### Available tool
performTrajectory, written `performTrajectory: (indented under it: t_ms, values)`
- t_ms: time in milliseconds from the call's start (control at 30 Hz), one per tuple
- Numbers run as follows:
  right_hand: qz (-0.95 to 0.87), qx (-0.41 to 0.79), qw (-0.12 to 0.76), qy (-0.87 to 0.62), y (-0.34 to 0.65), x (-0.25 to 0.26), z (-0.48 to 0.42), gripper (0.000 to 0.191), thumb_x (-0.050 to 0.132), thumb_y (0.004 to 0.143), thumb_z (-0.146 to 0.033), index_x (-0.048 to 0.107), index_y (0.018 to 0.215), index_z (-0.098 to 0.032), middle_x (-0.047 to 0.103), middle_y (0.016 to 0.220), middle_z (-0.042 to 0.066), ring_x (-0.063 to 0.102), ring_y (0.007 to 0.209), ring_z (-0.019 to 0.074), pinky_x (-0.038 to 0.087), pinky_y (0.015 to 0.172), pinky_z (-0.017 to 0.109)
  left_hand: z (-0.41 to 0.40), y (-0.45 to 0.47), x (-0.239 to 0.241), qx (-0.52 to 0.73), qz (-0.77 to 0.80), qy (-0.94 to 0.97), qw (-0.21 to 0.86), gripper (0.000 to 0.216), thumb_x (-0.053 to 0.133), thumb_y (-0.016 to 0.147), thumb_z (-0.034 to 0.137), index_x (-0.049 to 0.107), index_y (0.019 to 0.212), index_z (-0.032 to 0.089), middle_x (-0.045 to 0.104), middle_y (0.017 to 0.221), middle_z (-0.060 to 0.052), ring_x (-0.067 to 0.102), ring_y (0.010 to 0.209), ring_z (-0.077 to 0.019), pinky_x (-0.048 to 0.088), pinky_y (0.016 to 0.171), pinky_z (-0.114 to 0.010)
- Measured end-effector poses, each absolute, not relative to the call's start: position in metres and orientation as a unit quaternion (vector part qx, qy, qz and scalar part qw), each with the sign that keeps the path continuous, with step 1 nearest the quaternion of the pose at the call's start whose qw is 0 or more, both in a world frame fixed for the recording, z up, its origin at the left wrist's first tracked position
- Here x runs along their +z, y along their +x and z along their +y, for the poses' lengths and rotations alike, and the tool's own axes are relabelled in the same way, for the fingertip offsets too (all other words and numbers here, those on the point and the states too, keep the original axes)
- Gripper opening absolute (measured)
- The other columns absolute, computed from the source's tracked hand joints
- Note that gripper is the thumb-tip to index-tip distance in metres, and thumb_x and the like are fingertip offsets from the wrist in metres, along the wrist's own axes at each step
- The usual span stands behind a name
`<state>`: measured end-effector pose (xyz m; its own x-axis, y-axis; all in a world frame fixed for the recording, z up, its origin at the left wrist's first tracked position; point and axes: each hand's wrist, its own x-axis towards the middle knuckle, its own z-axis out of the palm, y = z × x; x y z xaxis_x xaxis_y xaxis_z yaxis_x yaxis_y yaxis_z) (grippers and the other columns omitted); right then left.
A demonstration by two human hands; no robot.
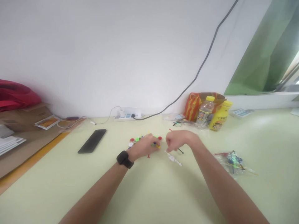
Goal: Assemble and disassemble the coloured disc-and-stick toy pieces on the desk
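Note:
My left hand (145, 145), with a black watch (125, 159) on the wrist, rests on the pale table with its fingers closed on a small multicoloured plastic toy piece (155, 144). Red, green and white small pieces (134, 141) lie just beyond it. My right hand (175, 140) is closed in a fist close to the right of the left hand; what it pinches is too small to make out. A white plastic part (173, 158) and a thin black stick (180, 151) lie just below the right hand.
A black phone (92, 141) lies to the left. A power strip (127, 115) with a grey cable sits at the wall. Two bottles (205, 113) and an orange bag (192, 105) stand at the back right. A clear bag of small parts (233, 161) lies on the right.

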<state>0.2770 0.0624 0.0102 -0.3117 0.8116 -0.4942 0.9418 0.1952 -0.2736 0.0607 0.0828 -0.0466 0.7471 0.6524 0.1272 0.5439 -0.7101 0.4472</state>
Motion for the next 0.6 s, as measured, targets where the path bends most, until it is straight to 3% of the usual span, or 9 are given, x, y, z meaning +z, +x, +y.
performTrajectory:
  t_ms: [100,233,367,533,600]
  values:
    - [0.756,-0.300,0.214,0.541,0.259,0.009,0.057,0.026,0.085,0.061,-0.038,0.067,0.064,-0.018,0.075,0.076,0.004,0.069,0.075,0.0220,0.045,0.060,0.028,0.081,0.063,-0.052,0.156,0.323,0.922,0.148,0.014,0.064,0.091,0.022,0.077,0.096,0.024,0.074,0.098,-0.005,0.063,0.099,-0.0261,0.047,0.080,-0.033]
    - [0.755,-0.311,0.227,0.530,0.250,0.004,0.057,0.015,0.081,0.059,-0.019,0.066,0.058,-0.017,0.074,0.073,0.004,0.069,0.071,0.0216,0.046,0.059,0.028,0.082,0.065,-0.057,0.206,0.337,0.911,0.119,0.021,0.060,0.097,0.025,0.073,0.113,0.024,0.074,0.111,-0.006,0.063,0.102,-0.0260,0.049,0.087,-0.037]
    - [0.772,-0.297,0.175,0.535,0.257,0.005,0.059,0.009,0.072,0.062,-0.012,0.066,0.062,-0.018,0.074,0.072,0.004,0.068,0.072,0.0223,0.044,0.058,0.029,0.084,0.064,-0.051,0.265,0.344,0.888,0.150,0.027,0.056,0.100,0.035,0.068,0.122,0.024,0.073,0.115,-0.006,0.065,0.106,-0.0250,0.050,0.092,-0.038]
    - [0.786,-0.247,0.040,0.565,0.273,0.014,0.062,0.013,0.062,0.073,-0.014,0.066,0.084,-0.020,0.075,0.093,0.006,0.068,0.083,0.0216,0.042,0.062,0.027,0.081,0.065,-0.035,0.307,0.340,0.866,0.201,0.020,0.056,0.096,0.025,0.067,0.113,0.023,0.075,0.095,-0.002,0.067,0.079,-0.0175,0.053,0.075,-0.031]
    - [0.779,-0.222,-0.019,0.586,0.274,0.016,0.062,0.012,0.058,0.080,-0.017,0.062,0.091,-0.020,0.074,0.102,0.008,0.067,0.088,0.0217,0.043,0.063,0.027,0.077,0.067,-0.029,0.312,0.318,0.864,0.234,0.025,0.061,0.091,0.023,0.065,0.116,0.023,0.075,0.092,-0.001,0.068,0.078,-0.0164,0.054,0.073,-0.029]
